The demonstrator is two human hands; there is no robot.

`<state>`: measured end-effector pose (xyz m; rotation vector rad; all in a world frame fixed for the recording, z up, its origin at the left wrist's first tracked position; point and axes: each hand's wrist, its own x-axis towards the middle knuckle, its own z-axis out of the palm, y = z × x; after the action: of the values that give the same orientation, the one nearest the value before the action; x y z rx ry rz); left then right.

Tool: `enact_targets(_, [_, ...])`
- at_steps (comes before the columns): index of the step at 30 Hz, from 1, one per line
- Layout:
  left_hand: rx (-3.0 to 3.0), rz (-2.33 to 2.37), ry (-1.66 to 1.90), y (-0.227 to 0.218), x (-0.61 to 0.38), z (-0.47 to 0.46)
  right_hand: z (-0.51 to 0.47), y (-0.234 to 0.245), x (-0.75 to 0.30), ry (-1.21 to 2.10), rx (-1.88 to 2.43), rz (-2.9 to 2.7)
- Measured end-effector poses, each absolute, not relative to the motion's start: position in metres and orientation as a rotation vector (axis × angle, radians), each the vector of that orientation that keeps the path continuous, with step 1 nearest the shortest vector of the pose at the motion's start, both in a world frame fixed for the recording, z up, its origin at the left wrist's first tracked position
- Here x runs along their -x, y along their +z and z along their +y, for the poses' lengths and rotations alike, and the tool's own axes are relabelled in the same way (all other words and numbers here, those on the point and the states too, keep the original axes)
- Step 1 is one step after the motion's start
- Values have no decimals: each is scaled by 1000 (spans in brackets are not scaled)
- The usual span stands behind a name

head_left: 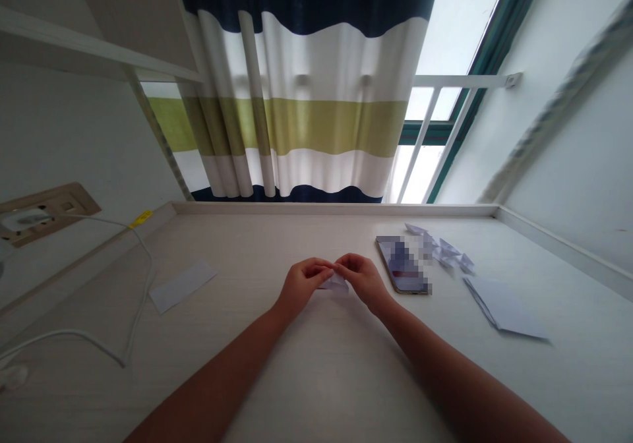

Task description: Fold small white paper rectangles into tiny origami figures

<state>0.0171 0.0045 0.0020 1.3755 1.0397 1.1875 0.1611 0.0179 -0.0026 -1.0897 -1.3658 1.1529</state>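
Near the middle of the white tabletop, a small folded piece of white paper (336, 285) is pinched between both hands. My left hand (305, 282) grips it from the left, thumb and fingers pressed together. From the right, my right hand (363, 277) pinches its top edge, with the fingertips of the two hands touching or nearly so. The fingers cover the paper's upper part; a pointed lower part shows beneath them. A phone (403, 265) lies just right of my right hand, its screen partly pixelated.
Several small folded paper pieces (448, 252) lie behind the phone, with a stack of white paper (504, 308) to the right. On the left are a paper strip (182, 285) and a white cable (143, 298) running from a wall socket (49, 212). A raised rim (326, 209) borders the back.
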Motion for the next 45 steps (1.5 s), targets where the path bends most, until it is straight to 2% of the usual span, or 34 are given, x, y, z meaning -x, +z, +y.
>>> enact_targets(8, [-1118, 1008, 1020, 1, -15, 9, 18, -3, -162, 1140, 1089, -1433])
enact_targets(28, [-1134, 1008, 856, 2, -11, 9, 14, 6, -164, 972, 1210, -1666])
enact_targets(39, [-1115, 1009, 867, -1, -8, 12, 11, 14, -163, 1338, 1186, -1410])
enact_targets(45, [-1097, 975, 828, -2, -6, 12, 11, 12, -161, 1150, 1238, -1534])
